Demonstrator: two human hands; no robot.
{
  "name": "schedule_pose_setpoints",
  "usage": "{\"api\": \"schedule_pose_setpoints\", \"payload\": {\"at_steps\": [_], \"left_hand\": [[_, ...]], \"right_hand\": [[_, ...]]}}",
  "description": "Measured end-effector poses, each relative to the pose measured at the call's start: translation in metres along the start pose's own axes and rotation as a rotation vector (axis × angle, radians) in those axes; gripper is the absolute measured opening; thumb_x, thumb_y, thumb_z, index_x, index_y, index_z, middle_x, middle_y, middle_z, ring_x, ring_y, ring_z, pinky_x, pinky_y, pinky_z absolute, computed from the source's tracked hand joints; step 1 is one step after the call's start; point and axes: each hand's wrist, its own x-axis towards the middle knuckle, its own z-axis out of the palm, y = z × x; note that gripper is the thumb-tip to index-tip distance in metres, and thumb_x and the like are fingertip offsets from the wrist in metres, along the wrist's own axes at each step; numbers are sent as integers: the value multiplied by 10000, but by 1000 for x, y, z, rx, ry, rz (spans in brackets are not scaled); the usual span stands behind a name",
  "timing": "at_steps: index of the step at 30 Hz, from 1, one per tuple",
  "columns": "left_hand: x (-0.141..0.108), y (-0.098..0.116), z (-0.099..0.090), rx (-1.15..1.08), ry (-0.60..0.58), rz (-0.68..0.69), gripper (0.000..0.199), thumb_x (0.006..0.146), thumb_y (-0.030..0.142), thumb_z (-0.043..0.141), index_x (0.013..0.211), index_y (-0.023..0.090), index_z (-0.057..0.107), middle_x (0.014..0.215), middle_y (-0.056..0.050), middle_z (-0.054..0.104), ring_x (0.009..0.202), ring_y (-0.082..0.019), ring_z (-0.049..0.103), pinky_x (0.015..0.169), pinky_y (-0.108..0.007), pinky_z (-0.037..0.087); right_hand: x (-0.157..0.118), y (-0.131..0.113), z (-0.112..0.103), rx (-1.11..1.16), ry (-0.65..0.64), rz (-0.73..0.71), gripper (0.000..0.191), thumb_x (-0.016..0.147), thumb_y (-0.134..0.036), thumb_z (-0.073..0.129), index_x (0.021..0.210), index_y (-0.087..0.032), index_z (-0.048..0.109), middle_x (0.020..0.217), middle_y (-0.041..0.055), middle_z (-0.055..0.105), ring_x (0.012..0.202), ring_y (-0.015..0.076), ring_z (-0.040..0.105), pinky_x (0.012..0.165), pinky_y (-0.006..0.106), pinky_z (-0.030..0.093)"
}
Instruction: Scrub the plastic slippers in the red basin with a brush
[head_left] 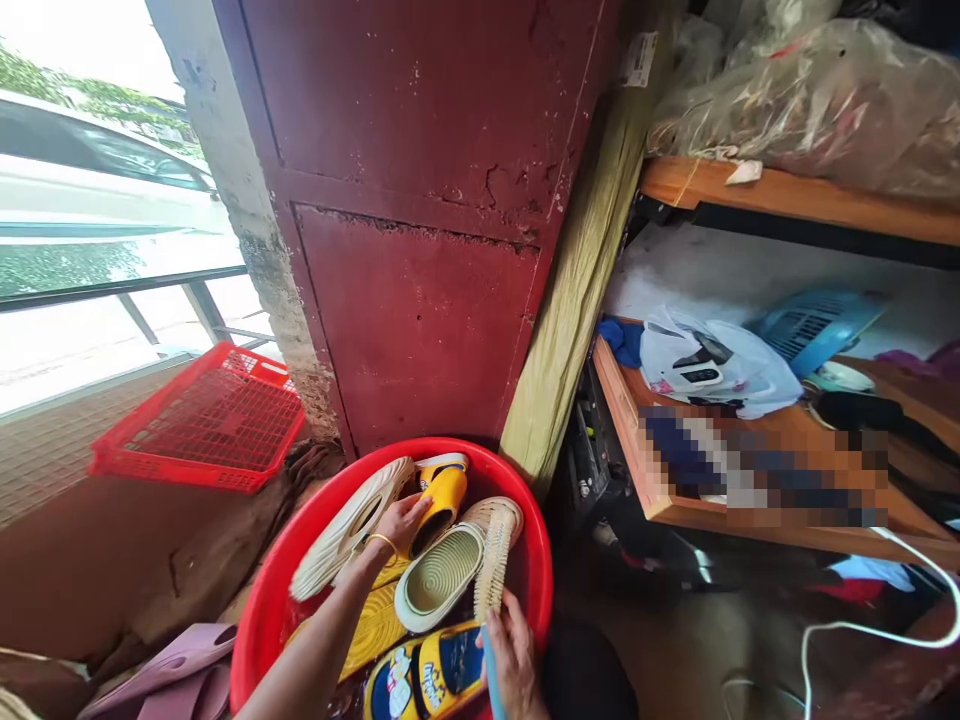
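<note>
My left hand grips the edge of a yellow slipper, with the thumb hidden from me. In my right hand is a scrubbing brush, its pale bristles pointing up and its blue handle in my fingers. Both hands are over a red basin. Inside it lie a cream shoe, a pale green clog, a yellow sole and a blue-and-yellow slide sandal with cartoon print. A beige shoe sits partly behind the brush.
A red plastic crate stands at the left by the wall. Purple slippers lie left of the basin. Behind it rises a dark red metal door. To the right, wooden shelving holds a white plastic bag and a blue basket.
</note>
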Motion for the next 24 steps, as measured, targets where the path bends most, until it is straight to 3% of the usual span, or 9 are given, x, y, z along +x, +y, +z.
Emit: {"api": "schedule_pose_setpoints", "payload": {"at_steps": [4, 7, 9, 11, 13, 15, 17, 19, 24], "left_hand": [[-2, -13, 0, 150, 199, 17, 460, 879, 513, 549, 1180, 190, 680, 1174, -161, 771, 1151, -340, 701, 1015, -505, 527], [-29, -27, -19, 208, 207, 54, 432, 885, 516, 543, 1172, 218, 667, 1137, -128, 782, 1101, -308, 723, 975, -460, 556], [-59, -42, -35, 239, 132, 77, 394, 886, 505, 539, 1131, 228, 678, 993, -90, 805, 935, -273, 759, 890, -417, 591], [-95, -58, -49, 348, -13, 113, 380, 916, 466, 489, 1131, 229, 693, 988, -93, 809, 916, -250, 762, 904, -397, 589], [-128, -72, -56, 573, -184, 117, 403, 894, 389, 488, 1213, 259, 698, 1196, -109, 785, 1115, -247, 732, 1001, -392, 552], [-151, -78, -57, 669, -244, 79, 524, 708, 319, 661, 1225, 262, 725, 1363, -135, 715, 1287, -315, 648, 1121, -464, 468], [-161, -76, -51, 864, -401, -30, 880, 587, 262, 700, 1459, 279, 580, 1594, -137, 512, 1496, -374, 424, 1234, -611, 262], [-161, -71, -44, 993, -461, -121, 1021, 592, 213, 663, 1582, 268, 419, 1678, -141, 376, 1562, -377, 293, 1241, -677, 146], [-149, -73, -32, 1073, -389, -154, 773, 802, 121, 459, 1565, 248, 451, 1624, -162, 460, 1537, -331, 355, 1232, -638, 201]], "right_hand": [[3, -9, 2, -11, -21, 25, 784, 774, -830, 612, 1209, -183, 687, 672, 6, 636, 462, 145, 542, 387, 230, 429], [2, -8, 2, 1, -23, 64, 790, 796, -801, 613, 1271, -171, 650, 685, 1, 646, 441, 131, 518, 383, 230, 425], [1, -5, 2, 10, -41, 81, 792, 817, -786, 607, 1304, -161, 626, 686, -5, 646, 427, 120, 497, 380, 227, 418], [1, -3, 2, 5, -50, 81, 792, 825, -784, 602, 1308, -157, 622, 686, -6, 647, 428, 120, 501, 383, 227, 422], [2, 0, 3, -5, -49, 86, 812, 813, -796, 603, 1312, -156, 625, 695, 5, 662, 447, 135, 532, 391, 233, 438], [5, 2, 3, -17, -51, 115, 882, 771, -830, 612, 1331, -149, 619, 692, 16, 674, 451, 151, 550, 384, 243, 443], [8, 4, 4, -49, -60, 145, 971, 717, -870, 620, 1350, -133, 613, 666, 20, 670, 422, 160, 539, 364, 256, 432], [10, 6, 6, -105, -29, 120, 991, 701, -895, 605, 1345, -142, 629, 647, 24, 667, 387, 164, 521, 350, 272, 422], [12, 7, 14, -178, 64, -20, 906, 682, -946, 556, 1161, -200, 741, 558, 35, 647, 471, 240, 632, 455, 316, 523]]}}
